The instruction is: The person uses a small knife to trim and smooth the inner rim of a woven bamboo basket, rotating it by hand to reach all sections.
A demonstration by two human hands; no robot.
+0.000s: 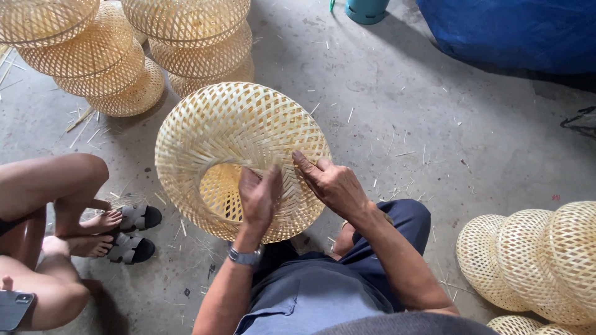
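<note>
— Fingers of the left hand (259, 197) curl over the inner rim of the woven bamboo basket (239, 133). Do you see it?

— Yes. The right hand (332, 183) lies on the outer weave just beside it, fingers stretched and pressing the strips, not clenched.

— Where is the basket?

— It stands tilted before the person's knees, above the concrete floor (397, 111), with the opening turned toward the person. Nothing is inside it.

— And other containers?

— Stacks of similar baskets (93, 56) are at the upper left, and more baskets (540, 260) lie on their sides at the lower right. I cannot tell if something is inside them.

— Someone else?

— Another person's bare legs (56, 186) and grey sandals (133, 232) are at the left.
</note>
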